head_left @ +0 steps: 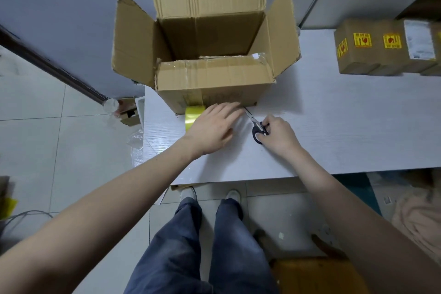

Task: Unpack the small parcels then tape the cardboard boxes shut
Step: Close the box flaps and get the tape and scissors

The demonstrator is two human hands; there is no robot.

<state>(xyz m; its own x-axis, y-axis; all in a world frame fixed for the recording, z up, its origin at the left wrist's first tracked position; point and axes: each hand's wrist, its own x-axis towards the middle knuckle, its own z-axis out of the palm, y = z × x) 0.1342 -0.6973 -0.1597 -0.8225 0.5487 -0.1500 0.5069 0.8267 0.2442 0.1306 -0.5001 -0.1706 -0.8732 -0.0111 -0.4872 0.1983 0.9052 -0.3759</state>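
head view: the right hand [278, 137] curls its fingers through the black handles of a pair of steel-bladed scissors [256, 126], a closed grip on the tool; the blades point away from the grip toward the lower right corner of the large open brown cardboard box [210, 55], their tip just at the box's base. left of that grip, the left hand [212, 127] lies with fingers straight and spread, a wide grip holding nothing, fingertips touching the near wall of the box low down. just left of this hand, partly hidden behind it, a roll of yellowish clear packing tape [194, 116] stands against the box's near wall. the box sits on the white wood-grain counter [334, 126] with all four flaps up, the near flap folded inward and streaked with old clear tape. well to the right of both hands, at the counter's far edge, small brown cardboard parcels [381, 48] with yellow fragile stickers sit in a row, touching each other.
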